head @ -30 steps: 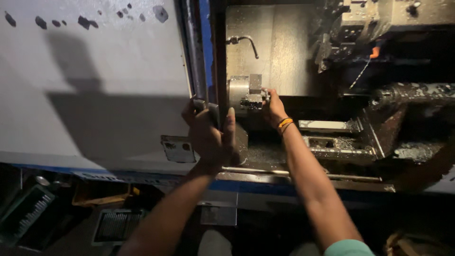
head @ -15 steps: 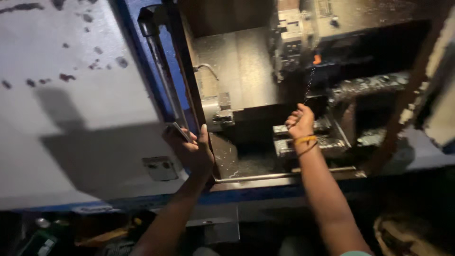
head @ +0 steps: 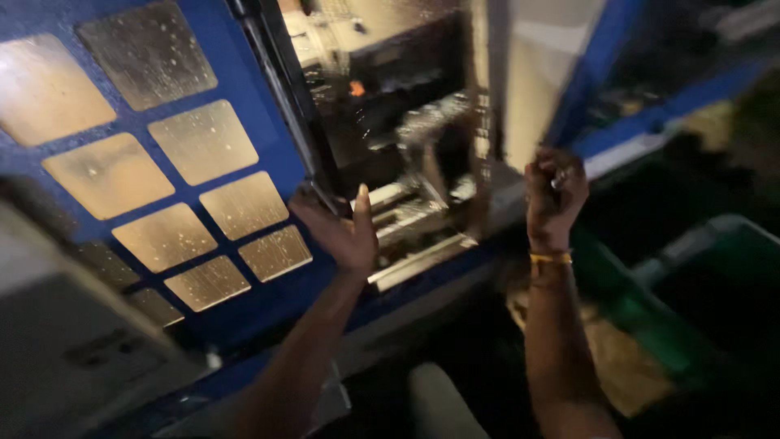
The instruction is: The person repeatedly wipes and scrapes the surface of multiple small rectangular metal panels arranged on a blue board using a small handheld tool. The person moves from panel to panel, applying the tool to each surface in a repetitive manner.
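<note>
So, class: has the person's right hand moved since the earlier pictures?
Yes. The right hand has come out of the machine's open bay, now a closed fist off its right edge.

The blue sliding door (head: 175, 175), set with a grid of yellowed, spattered window panes, stands upright just left of the machine opening (head: 398, 154). Its right edge borders that opening, where wet metal parts show blurred inside the dark gap.

View has swung up and left; blue door with square window panes (head: 175, 175) now covers most of the machine opening. Left hand (head: 341, 232) sits flat-open at the door edge. Right hand (head: 555, 193) has left the chuck area, now fisted outside, raised.
</note>
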